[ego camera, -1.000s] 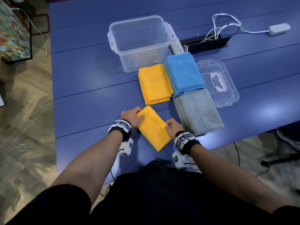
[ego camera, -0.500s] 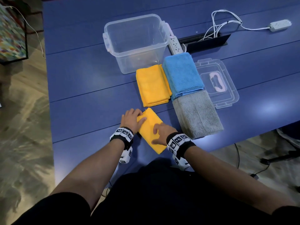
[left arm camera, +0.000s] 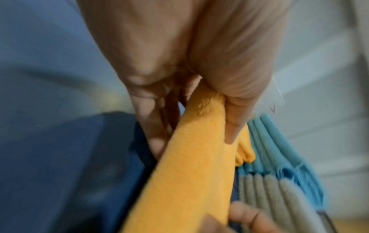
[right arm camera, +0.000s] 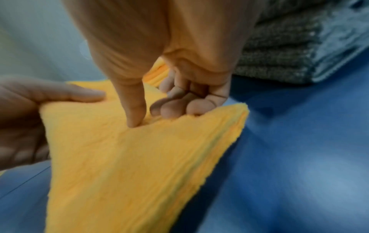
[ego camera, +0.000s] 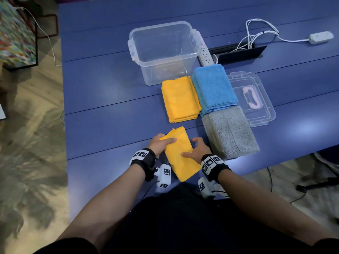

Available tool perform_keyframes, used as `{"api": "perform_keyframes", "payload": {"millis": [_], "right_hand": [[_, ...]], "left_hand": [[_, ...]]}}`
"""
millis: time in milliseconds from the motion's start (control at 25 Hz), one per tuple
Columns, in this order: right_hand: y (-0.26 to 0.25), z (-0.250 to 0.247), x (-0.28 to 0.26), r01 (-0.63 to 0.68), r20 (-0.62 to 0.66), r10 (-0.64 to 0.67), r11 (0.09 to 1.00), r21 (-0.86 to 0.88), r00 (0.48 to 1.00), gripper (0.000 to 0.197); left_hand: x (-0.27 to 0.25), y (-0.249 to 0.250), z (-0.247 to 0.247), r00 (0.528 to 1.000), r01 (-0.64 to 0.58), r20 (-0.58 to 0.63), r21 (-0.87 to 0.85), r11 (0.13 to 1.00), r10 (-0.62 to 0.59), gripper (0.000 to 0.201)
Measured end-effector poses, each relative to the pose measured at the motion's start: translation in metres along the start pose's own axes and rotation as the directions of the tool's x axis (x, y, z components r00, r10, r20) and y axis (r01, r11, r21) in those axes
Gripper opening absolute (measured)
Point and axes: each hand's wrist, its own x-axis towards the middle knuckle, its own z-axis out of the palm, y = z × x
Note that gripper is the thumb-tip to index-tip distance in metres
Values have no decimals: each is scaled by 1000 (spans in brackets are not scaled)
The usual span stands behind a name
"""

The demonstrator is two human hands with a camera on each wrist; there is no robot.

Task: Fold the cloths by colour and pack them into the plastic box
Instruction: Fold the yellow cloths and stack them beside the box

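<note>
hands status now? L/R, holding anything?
Left hand: pinches the far left edge of the folded yellow cloth, thumb on top.
Right hand: grips the cloth's right edge, thumb on top, fingers curled under.

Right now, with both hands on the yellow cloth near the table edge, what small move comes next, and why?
Probably lift the folded yellow cloth onto the yellow stack. The left hand grips its far corner, the right hand pinches its right edge, and the plastic box holds nothing yet.

Dim, bluish light; table (ego camera: 110, 99) glare at right; wrist views blurred.
</note>
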Motion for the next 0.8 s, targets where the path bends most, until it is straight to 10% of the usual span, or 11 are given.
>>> {"api": "perform_keyframes", "payload": {"millis": [120, 320, 440, 640, 800], "right_hand": [[0, 2, 0, 71, 78, -73, 997, 27, 994, 59], [-24, -3, -13, -70, 216, -61, 833, 548, 975, 50], [-35, -6, -19, -43, 135, -24, 879, 475, 991, 39], [-55, -46, -9, 103, -52, -90, 925, 367, 995, 33], [-85, -73, 33, -11, -31, 53, 653, 757, 998, 54]], "left_hand": [[-12, 4, 3, 996, 13, 85, -267, 964, 11, 25], [-8, 32, -13, 994, -47, 73, -407, 912, 84, 37], [7, 52, -12, 995, -87, -80, -315, 945, 65, 45], [29, 116, -2, 983, -155, 59, -250, 956, 175, 49], [72, 183, 6, 954, -296, -111, -227, 928, 278, 49]]}}
